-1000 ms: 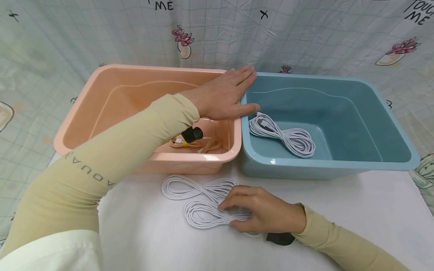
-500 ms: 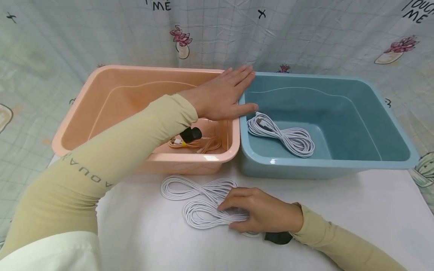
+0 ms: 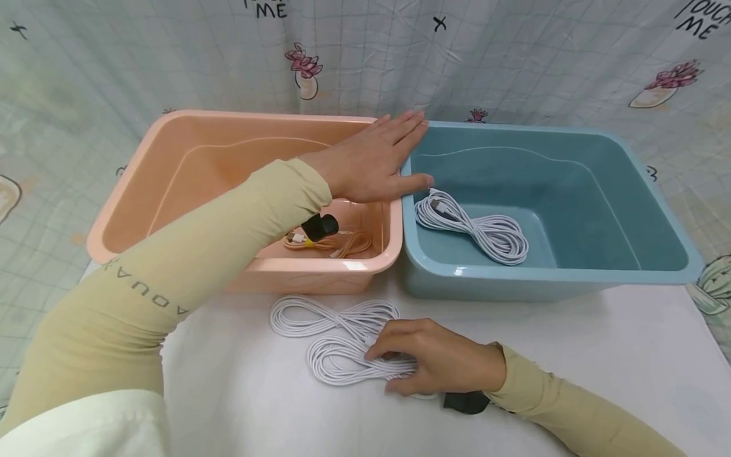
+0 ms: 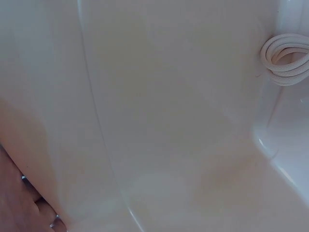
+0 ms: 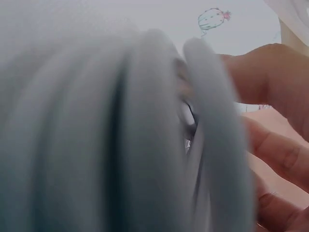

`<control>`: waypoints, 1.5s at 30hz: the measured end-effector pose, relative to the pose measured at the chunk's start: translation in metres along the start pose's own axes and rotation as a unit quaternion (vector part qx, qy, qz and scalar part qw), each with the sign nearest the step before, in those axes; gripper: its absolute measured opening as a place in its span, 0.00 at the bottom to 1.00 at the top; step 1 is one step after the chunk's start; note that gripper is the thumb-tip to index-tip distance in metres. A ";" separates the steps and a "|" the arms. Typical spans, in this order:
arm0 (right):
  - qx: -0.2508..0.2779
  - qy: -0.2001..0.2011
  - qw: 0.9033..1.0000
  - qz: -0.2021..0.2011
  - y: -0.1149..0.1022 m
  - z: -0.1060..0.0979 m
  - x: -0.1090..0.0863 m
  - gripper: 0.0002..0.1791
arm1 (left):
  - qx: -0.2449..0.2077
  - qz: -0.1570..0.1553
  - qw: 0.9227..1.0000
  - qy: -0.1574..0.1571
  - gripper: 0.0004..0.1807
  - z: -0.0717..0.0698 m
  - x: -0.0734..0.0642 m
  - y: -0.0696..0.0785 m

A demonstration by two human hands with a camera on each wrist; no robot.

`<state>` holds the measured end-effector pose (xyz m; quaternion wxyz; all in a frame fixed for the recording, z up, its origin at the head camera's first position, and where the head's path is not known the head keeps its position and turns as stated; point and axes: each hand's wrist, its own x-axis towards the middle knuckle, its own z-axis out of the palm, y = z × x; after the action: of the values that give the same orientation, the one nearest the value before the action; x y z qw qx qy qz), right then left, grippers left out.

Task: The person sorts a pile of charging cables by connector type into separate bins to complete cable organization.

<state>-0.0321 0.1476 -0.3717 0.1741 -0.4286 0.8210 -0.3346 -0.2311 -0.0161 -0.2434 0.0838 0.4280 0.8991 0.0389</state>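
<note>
My left hand [image 3: 377,162] lies with straight fingers across the touching rims of the peach bin [image 3: 320,265] and the blue bin [image 3: 542,275]. On the table in front, my right hand [image 3: 445,358] grips the nearer white USB cable bundle [image 3: 339,362], thumb on the near side and fingers over the far side. A second white cable bundle [image 3: 302,317] lies just behind it, touching or overlapping it. Close up in the right wrist view, cable loops [image 5: 154,135] fill the left, with fingers [image 5: 285,145] behind them. The palm side of the right hand is hidden.
Inside the blue bin lies a white cable bundle [image 3: 491,235] with its plug showing. Orange-toned cables [image 3: 354,244] sit in the peach bin, partly behind the black wrist camera [image 3: 320,226]. A printed curtain [image 3: 377,63] hangs behind; a white cloth [image 3: 257,406] covers the table.
Very little differs. The whole head view shifts slightly, and both hands keep their places, the left on the rims and the right at the cable bundle.
</note>
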 end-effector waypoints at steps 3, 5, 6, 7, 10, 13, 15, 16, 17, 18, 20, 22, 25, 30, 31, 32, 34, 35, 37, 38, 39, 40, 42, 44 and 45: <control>-0.008 0.004 1.000 -0.003 0.001 0.001 0.000 0.24 | 0.001 0.001 1.000 0.001 0.49 0.000 0.000 0.000; -0.014 0.008 1.000 -0.005 0.000 0.002 0.000 0.24 | 0.001 0.002 1.000 0.001 0.49 0.000 0.001 0.000; -0.017 0.010 1.000 -0.005 0.000 0.002 0.000 0.25 | 0.001 0.001 1.000 0.001 0.49 0.000 0.001 0.000; -0.018 0.011 1.000 -0.003 0.000 0.002 0.000 0.25 | 0.001 0.001 1.000 0.002 0.49 0.000 0.001 0.000; -0.019 0.007 1.000 0.010 -0.002 0.003 0.000 0.25 | 0.001 0.000 1.000 0.003 0.49 0.000 0.001 0.000; -0.020 -0.003 0.999 0.026 -0.004 0.003 -0.001 0.26 | 0.002 0.000 1.000 0.002 0.50 0.000 0.001 0.001; -0.026 -0.009 0.999 0.032 -0.005 0.004 -0.001 0.26 | 0.003 0.000 1.000 0.001 0.50 0.000 0.001 0.001; -0.032 -0.011 0.999 0.031 -0.005 0.004 -0.001 0.26 | 0.003 0.000 1.000 0.001 0.49 0.000 0.001 0.001; -0.037 -0.012 0.999 0.030 -0.006 0.004 -0.001 0.26 | 0.003 0.000 1.000 0.000 0.49 0.000 0.001 0.001; -0.044 -0.011 0.999 0.027 -0.006 0.005 -0.002 0.26 | 0.002 0.000 1.000 0.000 0.49 0.000 0.001 0.001; -0.056 -0.008 0.998 0.020 -0.007 0.006 -0.002 0.26 | 0.002 0.001 1.000 0.000 0.49 0.000 0.001 0.001; -0.065 -0.003 0.998 0.014 -0.007 0.008 -0.003 0.26 | 0.001 0.002 1.000 0.000 0.49 -0.001 0.001 0.001; -0.078 0.003 0.997 0.010 -0.008 0.009 -0.003 0.26 | 0.001 0.001 1.000 0.000 0.49 -0.001 0.000 0.001; -0.098 0.005 0.995 0.021 -0.010 0.010 -0.005 0.26 | 0.001 0.001 1.000 0.002 0.49 0.000 0.000 0.002; -0.098 0.003 0.995 0.026 -0.010 0.010 -0.005 0.26 | 0.001 0.001 1.000 0.002 0.49 0.000 0.000 0.002; -0.098 0.002 0.995 0.029 -0.010 0.009 -0.004 0.26 | 0.001 0.001 1.000 0.002 0.49 0.000 0.000 0.002; -0.095 0.001 0.995 0.035 -0.011 0.009 -0.004 0.27 | 0.001 0.001 1.000 0.002 0.49 0.000 0.001 0.002; -0.093 0.001 0.995 0.038 -0.011 0.009 -0.004 0.27 | 0.001 0.001 1.000 0.002 0.49 0.000 0.001 0.002; -0.092 0.002 0.995 0.043 -0.011 0.009 -0.004 0.26 | 0.001 0.001 1.000 0.002 0.49 0.000 0.001 0.002; -0.092 0.003 0.995 0.044 -0.011 0.009 -0.004 0.26 | 0.001 0.001 1.000 0.003 0.49 0.000 0.001 0.002; -0.091 0.005 0.995 0.044 -0.011 0.009 -0.004 0.26 | 0.001 0.002 1.000 0.003 0.49 0.000 0.001 0.002; -0.090 0.006 0.995 0.044 -0.011 0.009 -0.004 0.26 | 0.001 0.002 1.000 0.003 0.49 0.000 0.001 0.002; -0.090 0.008 0.995 0.042 -0.011 0.009 -0.003 0.25 | 0.001 0.002 1.000 0.004 0.49 0.000 0.001 0.002; -0.091 0.010 0.995 0.036 -0.011 0.009 -0.003 0.24 | -0.001 0.002 1.000 0.004 0.49 0.000 0.001 0.001; -0.092 0.011 0.995 0.032 -0.010 0.009 -0.004 0.24 | -0.002 0.002 1.000 0.004 0.49 0.000 0.000 0.001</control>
<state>-0.0187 0.1426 -0.3710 0.1353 -0.4124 0.8636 -0.2566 -0.2305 -0.0152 -0.2434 0.0806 0.4293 0.8985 0.0428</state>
